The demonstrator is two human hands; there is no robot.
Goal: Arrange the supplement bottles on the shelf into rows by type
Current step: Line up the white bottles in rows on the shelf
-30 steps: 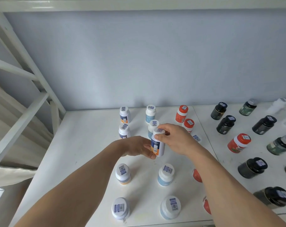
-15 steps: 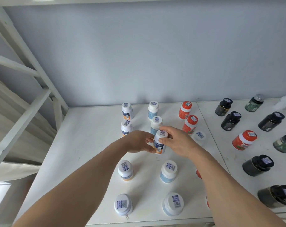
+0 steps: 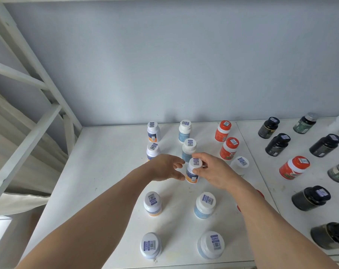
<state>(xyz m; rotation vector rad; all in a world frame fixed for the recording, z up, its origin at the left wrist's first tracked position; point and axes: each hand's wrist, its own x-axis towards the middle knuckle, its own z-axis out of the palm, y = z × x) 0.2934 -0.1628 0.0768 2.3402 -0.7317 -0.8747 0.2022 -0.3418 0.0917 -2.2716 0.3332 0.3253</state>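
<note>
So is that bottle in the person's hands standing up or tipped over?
Upright, roughly: the orange-banded bottle has its white cap up, the right hand gripping the cap. Whether its base touches the shelf is unclear.

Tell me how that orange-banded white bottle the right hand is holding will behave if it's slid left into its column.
The orange-banded bottle is tall and narrow, so a push near its cap would probably tip it; push low. Its smooth plastic on the smooth shelf should slide easily. The right hand pinches it by the cap alone, suggesting it's light. The left hand hovers open beside it.
</note>
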